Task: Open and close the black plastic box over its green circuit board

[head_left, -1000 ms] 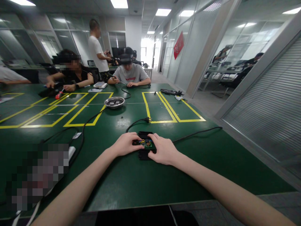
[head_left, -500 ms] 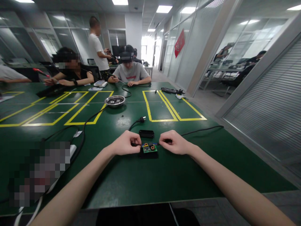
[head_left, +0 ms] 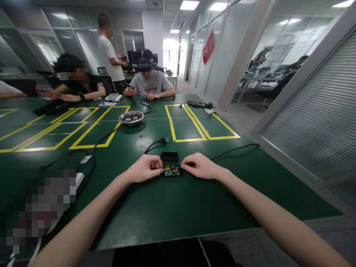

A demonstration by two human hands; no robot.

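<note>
A small green circuit board (head_left: 171, 171) with copper-wound coils lies in a black plastic case half (head_left: 172, 176) on the table in front of me. At its left end my left hand (head_left: 144, 168) is closed in a pinch on the black plug cable (head_left: 151, 146), where blue wires meet the board. My right hand (head_left: 202, 167) pinches the other black cable (head_left: 236, 151) at the board's right end. The fingers partly hide both cable ends. Just behind the board lies the other case half (head_left: 169, 156), its hollow side showing.
On the green table (head_left: 211, 207) stand a metal bowl (head_left: 131, 118) with small metal parts and, at left, a blurred-out object (head_left: 41, 207) beside cables. A plug (head_left: 165, 140) lies behind the case. Two people sit across, and a black folded tool or stand (head_left: 198, 104) lies far right.
The board has gone from lying tilted over the black case half to sitting lower inside it, with both hands moving in closer to its ends. The whole view has shifted slightly.
</note>
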